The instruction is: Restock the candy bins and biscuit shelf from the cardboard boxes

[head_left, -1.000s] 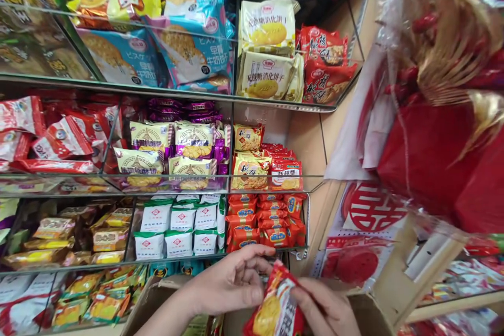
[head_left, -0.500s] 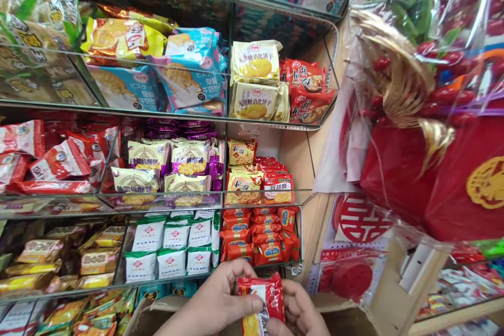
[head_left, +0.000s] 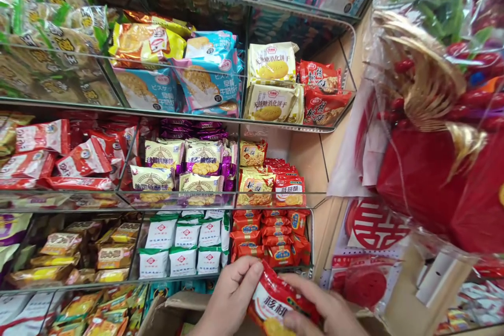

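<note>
A red and white snack packet (head_left: 273, 302) with a yellow biscuit picture is held between both hands at the bottom centre. My left hand (head_left: 232, 294) pinches its upper left corner between thumb and fingers. On the packet's right side, my right hand (head_left: 318, 304) grips with the thumb in front and fingers along the top edge. Behind and above the hands, orange-red packets (head_left: 277, 239) are stacked in a shelf compartment. Similar red and white packets (head_left: 289, 189) stand one shelf higher, beside yellow packets (head_left: 255, 189).
Below the hands is an open cardboard box (head_left: 189, 302). White and green packets (head_left: 183, 247) fill the compartment to the left. Clear shelf fronts (head_left: 177, 199) run across. Red decorations in plastic (head_left: 429, 178) hang at the right, near a wooden panel (head_left: 342, 220).
The packet has turned from upright to tilted, its printed front now more visible. My left hand has shifted to its top corner. The shelves appear further right in view.
</note>
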Available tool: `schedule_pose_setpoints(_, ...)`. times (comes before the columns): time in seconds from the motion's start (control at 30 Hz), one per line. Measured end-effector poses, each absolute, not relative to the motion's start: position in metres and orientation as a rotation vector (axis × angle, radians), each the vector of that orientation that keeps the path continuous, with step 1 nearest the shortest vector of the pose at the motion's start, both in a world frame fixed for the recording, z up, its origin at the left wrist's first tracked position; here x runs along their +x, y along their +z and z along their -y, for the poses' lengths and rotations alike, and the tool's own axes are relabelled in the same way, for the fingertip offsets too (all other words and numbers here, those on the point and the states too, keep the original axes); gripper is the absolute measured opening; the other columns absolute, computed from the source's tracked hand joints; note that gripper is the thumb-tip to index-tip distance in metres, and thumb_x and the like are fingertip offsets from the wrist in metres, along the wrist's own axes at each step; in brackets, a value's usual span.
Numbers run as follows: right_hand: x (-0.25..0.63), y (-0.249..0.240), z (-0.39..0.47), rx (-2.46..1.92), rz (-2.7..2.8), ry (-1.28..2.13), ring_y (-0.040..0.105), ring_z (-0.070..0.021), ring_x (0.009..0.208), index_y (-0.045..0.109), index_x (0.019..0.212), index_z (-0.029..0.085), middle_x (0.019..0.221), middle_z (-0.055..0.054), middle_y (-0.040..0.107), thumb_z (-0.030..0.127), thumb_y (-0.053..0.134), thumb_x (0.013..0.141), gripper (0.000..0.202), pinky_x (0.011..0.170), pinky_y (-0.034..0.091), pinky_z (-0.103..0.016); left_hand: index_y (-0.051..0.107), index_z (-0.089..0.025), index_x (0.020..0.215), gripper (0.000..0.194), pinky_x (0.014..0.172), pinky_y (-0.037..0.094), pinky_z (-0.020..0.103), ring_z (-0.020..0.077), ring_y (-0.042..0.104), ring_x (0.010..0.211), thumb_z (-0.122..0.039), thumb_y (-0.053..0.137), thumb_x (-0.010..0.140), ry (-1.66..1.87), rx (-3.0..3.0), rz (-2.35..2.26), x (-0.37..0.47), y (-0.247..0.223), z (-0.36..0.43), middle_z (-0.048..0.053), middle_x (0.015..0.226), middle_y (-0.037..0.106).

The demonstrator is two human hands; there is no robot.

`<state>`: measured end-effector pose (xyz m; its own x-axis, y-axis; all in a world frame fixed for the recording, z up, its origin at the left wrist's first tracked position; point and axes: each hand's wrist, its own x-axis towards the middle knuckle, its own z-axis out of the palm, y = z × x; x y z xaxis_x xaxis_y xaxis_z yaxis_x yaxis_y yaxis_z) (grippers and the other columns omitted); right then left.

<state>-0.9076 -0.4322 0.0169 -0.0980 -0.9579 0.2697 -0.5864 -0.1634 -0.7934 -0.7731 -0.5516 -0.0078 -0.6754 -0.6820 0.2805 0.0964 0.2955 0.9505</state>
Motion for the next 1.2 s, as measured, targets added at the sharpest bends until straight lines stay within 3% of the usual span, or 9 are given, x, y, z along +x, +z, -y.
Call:
schedule_pose_setpoints(0.1,-0.929,0.083,0.422,-2.245,-1.993,-1.231,0.057,-0.0182,0.098,0.051,0.111,0.029,0.109,-0.003,0.063,0.026,0.047,0.081,0.031,0.082,0.047,-0.029,0.047,-0.015,0.078,0.04,0.04,0.027,0.017,0.0076,0.047,0.04,-0.054,0.036,0.082,-1.609,0.552,1.759,-0.776,-0.01,0.552,-0.002,0.054,0.054)
schedule_pose_setpoints(0.2,-0.952,0.141,0.431,-2.53,-2.177,-1.431,0.055,-0.0176,0.094,0.052,0.109,0.024,0.102,-0.005,0.061,0.024,0.046,0.082,0.028,0.082,0.044,-0.03,0.047,-0.015,0.079,0.037,0.04,0.027,0.015,0.0066,0.05,0.042,-0.051,0.038,0.083,-1.655,0.52,1.79,-0.778,-0.01,0.552,-0.001,0.057,0.057)
schedule_pose_setpoints(0.27,-0.963,0.167,0.448,-2.677,-2.297,-1.252,0.055,-0.0188,0.089,0.054,0.107,0.018,0.097,-0.008,0.061,0.018,0.046,0.081,0.027,0.08,0.043,-0.032,0.048,-0.015,0.081,0.036,0.042,0.029,0.015,0.006,0.05,0.044,-0.049,0.039,0.083,-1.654,0.538,1.824,-0.778,-0.01,0.552,-0.001,0.059,0.056)
schedule_pose_setpoints(0.33,-0.97,0.18,0.468,-2.662,-2.389,-0.82,0.055,-0.0201,0.086,0.056,0.104,0.014,0.093,-0.009,0.061,0.012,0.046,0.079,0.028,0.08,0.042,-0.033,0.049,-0.015,0.085,0.034,0.044,0.032,0.016,0.0059,0.049,0.045,-0.048,0.042,0.082,-1.654,0.565,1.864,-0.777,-0.008,0.552,-0.002,0.06,0.055)
schedule_pose_setpoints(0.43,-0.975,0.185,0.494,-2.433,-2.396,-0.344,0.056,-0.0201,0.084,0.058,0.101,0.015,0.092,-0.008,0.064,0.008,0.048,0.075,0.029,0.077,0.042,-0.03,0.049,-0.014,0.087,0.032,0.047,0.036,0.017,0.0067,0.049,0.047,-0.045,0.046,0.08,-1.642,0.572,1.922,-0.775,-0.007,0.551,-0.002,0.06,0.054)
schedule_pose_setpoints(0.57,-0.979,0.18,0.516,-2.277,-2.377,-0.198,0.06,-0.0162,0.08,0.061,0.095,0.019,0.091,-0.003,0.067,0.01,0.05,0.073,0.026,0.07,0.044,-0.023,0.05,-0.014,0.084,0.025,0.05,0.039,0.019,0.0077,0.048,0.051,-0.038,0.049,0.079,-1.669,0.544,1.953,-0.776,-0.01,0.551,-0.001,0.061,0.054)
schedule_pose_setpoints(0.77,-0.984,0.178,0.529,-2.076,-2.535,-0.164,0.06,-0.0192,0.08,0.055,0.1,0.009,0.095,-0.012,0.065,0.012,0.046,0.076,0.027,0.066,0.044,-0.025,0.051,-0.014,0.083,0.017,0.053,0.04,0.02,0.0091,0.049,0.055,-0.03,0.047,0.079,-1.659,0.532,1.994,-0.778,-0.015,0.553,0.0,0.063,0.055)
schedule_pose_setpoints(1.07,-0.985,0.164,0.527,-2.16,-2.547,-0.294,0.061,-0.0152,0.069,0.055,0.091,0.015,0.08,-0.005,0.066,0.014,0.046,0.076,0.017,0.059,0.045,-0.023,0.053,-0.014,0.082,0.016,0.056,0.04,0.02,0.0104,0.05,0.059,-0.028,0.045,0.08,-1.544,0.523,2.106,-0.776,-0.012,0.551,0.001,0.065,0.057)
schedule_pose_setpoints(1.2,-0.983,0.148,0.528,-2.323,-2.561,-0.463,0.06,-0.0187,0.087,0.055,0.095,0.015,0.094,-0.011,0.063,0.007,0.044,0.075,0.025,0.074,0.046,-0.027,0.053,-0.014,0.082,0.016,0.056,0.039,0.021,0.0103,0.05,0.058,-0.028,0.045,0.08,-1.53,0.512,2.134,-0.775,-0.011,0.552,0.001,0.065,0.058)
